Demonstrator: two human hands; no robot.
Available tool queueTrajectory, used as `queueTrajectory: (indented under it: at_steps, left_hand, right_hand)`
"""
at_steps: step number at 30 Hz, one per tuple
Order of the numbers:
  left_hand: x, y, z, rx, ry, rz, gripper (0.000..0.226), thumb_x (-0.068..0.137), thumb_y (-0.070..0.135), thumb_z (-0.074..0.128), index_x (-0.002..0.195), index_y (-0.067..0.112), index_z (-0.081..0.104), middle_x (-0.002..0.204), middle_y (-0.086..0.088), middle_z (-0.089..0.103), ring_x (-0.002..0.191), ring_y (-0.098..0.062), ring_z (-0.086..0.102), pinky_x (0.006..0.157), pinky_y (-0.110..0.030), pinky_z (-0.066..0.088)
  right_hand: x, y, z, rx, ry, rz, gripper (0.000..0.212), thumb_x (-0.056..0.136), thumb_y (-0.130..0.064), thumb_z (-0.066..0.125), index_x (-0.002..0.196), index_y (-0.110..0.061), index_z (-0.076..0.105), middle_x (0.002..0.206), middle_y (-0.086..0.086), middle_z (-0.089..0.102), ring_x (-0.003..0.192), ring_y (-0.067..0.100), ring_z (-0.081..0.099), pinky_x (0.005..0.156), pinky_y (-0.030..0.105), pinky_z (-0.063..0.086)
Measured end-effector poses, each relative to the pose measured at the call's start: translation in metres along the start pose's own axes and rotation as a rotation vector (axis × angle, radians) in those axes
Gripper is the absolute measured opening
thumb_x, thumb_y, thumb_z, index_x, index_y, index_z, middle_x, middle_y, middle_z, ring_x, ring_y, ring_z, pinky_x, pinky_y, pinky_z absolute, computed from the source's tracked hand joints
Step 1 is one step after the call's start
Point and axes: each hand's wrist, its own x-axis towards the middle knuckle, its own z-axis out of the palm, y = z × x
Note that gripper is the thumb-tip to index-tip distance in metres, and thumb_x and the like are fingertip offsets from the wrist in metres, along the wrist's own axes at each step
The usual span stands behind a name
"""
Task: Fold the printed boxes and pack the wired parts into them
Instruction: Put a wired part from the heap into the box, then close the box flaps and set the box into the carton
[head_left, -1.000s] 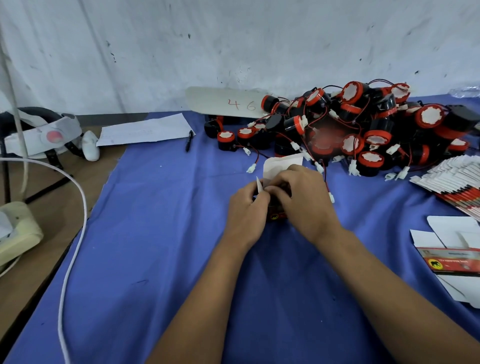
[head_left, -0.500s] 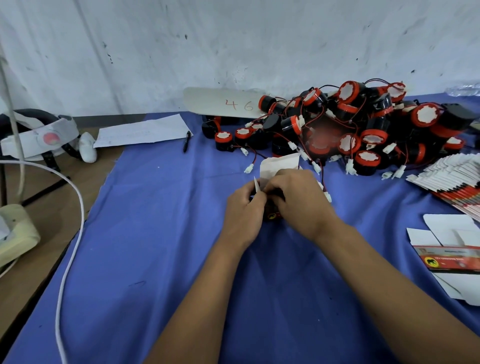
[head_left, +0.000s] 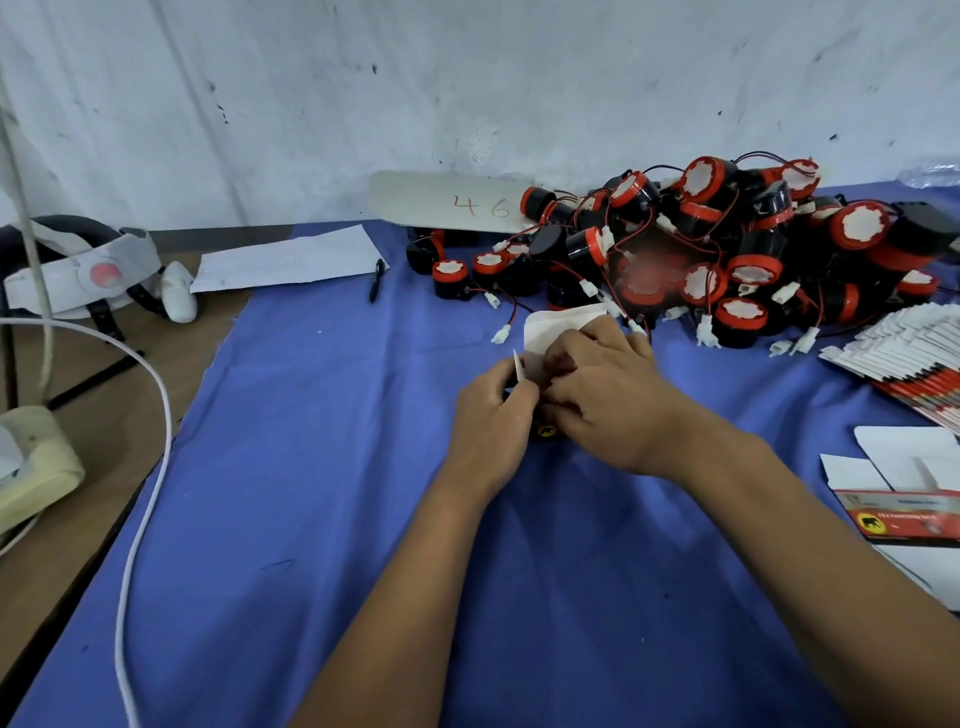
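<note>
A small printed box (head_left: 546, 338) with white flaps stands on the blue cloth (head_left: 322, 467) at the middle, mostly hidden by both hands. My left hand (head_left: 491, 415) grips its left side, a white side flap sticking up by the fingers. My right hand (head_left: 610, 400) covers the top, fingers curled at the opening. Whether a wired part is inside I cannot see. A heap of black-and-orange wired parts (head_left: 717, 254) with red wires and white plugs lies behind. Flat printed boxes (head_left: 914, 358) are stacked at the right, and one unfolded box (head_left: 904, 499) lies nearer.
A white sheet of paper (head_left: 285, 262) and a black pen (head_left: 376, 280) lie at the back left. A white board marked 46 (head_left: 447, 202) leans on the wall. Left of the cloth are a headset (head_left: 78, 270), a white cable (head_left: 150, 415) and a cream-coloured device (head_left: 31, 467).
Both hands stayed on the small box and shifted only slightly; the fingers worked at its top. The view dipped a little.
</note>
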Motion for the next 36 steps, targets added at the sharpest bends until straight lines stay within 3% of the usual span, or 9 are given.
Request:
queueTrajectory:
  at_steps: [4,9,14,19,23,25,30,33,36]
  left_hand:
    - [0.001,-0.002,-0.001,-0.02,-0.03,-0.004,0.028,0.102,0.011,0.049,0.094,0.023,0.072,0.075,0.017,0.066,0.067,0.0,0.056,0.061,-0.014,0.045]
    - [0.003,-0.007,-0.003,0.052,-0.004,0.014,0.026,0.104,0.019,0.05,0.114,0.025,0.073,0.094,0.015,0.072,0.083,-0.001,0.064,0.069,-0.011,0.045]
    - [0.004,-0.012,-0.002,0.276,0.078,0.119,0.045,0.094,0.023,0.072,0.138,0.024,0.062,0.119,0.008,0.062,0.085,-0.007,0.062,0.076,-0.021,0.05]
    - [0.002,-0.01,0.002,0.324,0.237,0.274,0.029,0.082,0.017,0.086,0.102,0.021,0.066,0.11,0.007,0.061,0.074,-0.011,0.064,0.066,-0.02,0.052]
    - [0.0,-0.009,0.002,0.485,0.158,0.41,0.003,0.09,0.019,0.076,0.091,0.016,0.075,0.096,0.007,0.065,0.074,-0.011,0.059,0.066,-0.028,0.051]
    - [0.0,-0.009,0.004,0.509,0.139,0.418,0.015,0.093,0.024,0.069,0.086,0.013,0.075,0.092,0.005,0.065,0.078,-0.011,0.059,0.068,-0.03,0.05]
    - [0.001,-0.008,0.001,0.47,0.115,0.396,0.009,0.088,0.016,0.076,0.08,0.012,0.076,0.083,0.003,0.061,0.071,-0.012,0.058,0.064,-0.025,0.049]
    - [0.001,-0.009,-0.001,0.446,0.063,0.406,0.01,0.081,0.021,0.082,0.078,0.014,0.076,0.082,0.003,0.059,0.07,-0.011,0.058,0.063,-0.016,0.044]
    - [0.003,-0.011,-0.005,0.41,0.025,0.397,0.019,0.073,0.028,0.09,0.08,0.019,0.075,0.084,0.006,0.06,0.072,-0.009,0.058,0.062,-0.012,0.042]
  right_hand:
    - [-0.002,0.003,0.0,-0.045,0.043,-0.009,0.022,0.096,-0.036,0.055,0.103,-0.041,0.075,0.127,-0.006,0.05,0.122,0.022,0.029,0.09,0.035,0.014]
    - [-0.014,0.013,0.017,0.373,0.604,0.209,0.017,0.088,-0.026,0.072,0.104,-0.019,0.071,0.117,-0.002,0.057,0.11,0.023,0.048,0.092,0.033,0.04]
    - [-0.02,0.023,0.034,0.477,0.537,0.188,0.012,0.096,-0.013,0.068,0.103,-0.012,0.078,0.125,0.001,0.059,0.105,0.017,0.058,0.083,0.022,0.047]
    - [-0.021,0.02,0.034,0.483,0.509,0.202,0.031,0.096,-0.008,0.063,0.125,-0.02,0.066,0.111,-0.012,0.072,0.113,0.006,0.057,0.091,0.011,0.045]
    - [-0.024,0.021,0.037,0.58,0.555,0.251,0.017,0.097,-0.007,0.064,0.11,-0.016,0.069,0.102,-0.012,0.073,0.098,0.002,0.067,0.087,0.021,0.055]
    - [-0.023,0.023,0.035,0.701,0.626,0.318,0.018,0.094,-0.01,0.069,0.108,-0.016,0.058,0.099,-0.01,0.071,0.092,0.002,0.069,0.08,0.014,0.053]
    - [-0.014,0.024,0.034,0.772,0.554,0.398,0.044,0.099,-0.031,0.063,0.139,-0.016,0.055,0.103,0.0,0.061,0.087,0.007,0.06,0.072,0.012,0.046]
    - [-0.014,0.024,0.033,0.84,0.555,0.383,0.037,0.098,-0.048,0.054,0.114,-0.019,0.069,0.102,0.0,0.064,0.088,0.006,0.061,0.074,0.019,0.047]
    - [-0.018,0.023,0.033,0.869,0.584,0.358,0.022,0.099,-0.041,0.06,0.093,-0.022,0.067,0.095,-0.005,0.064,0.085,0.001,0.06,0.069,0.012,0.043]
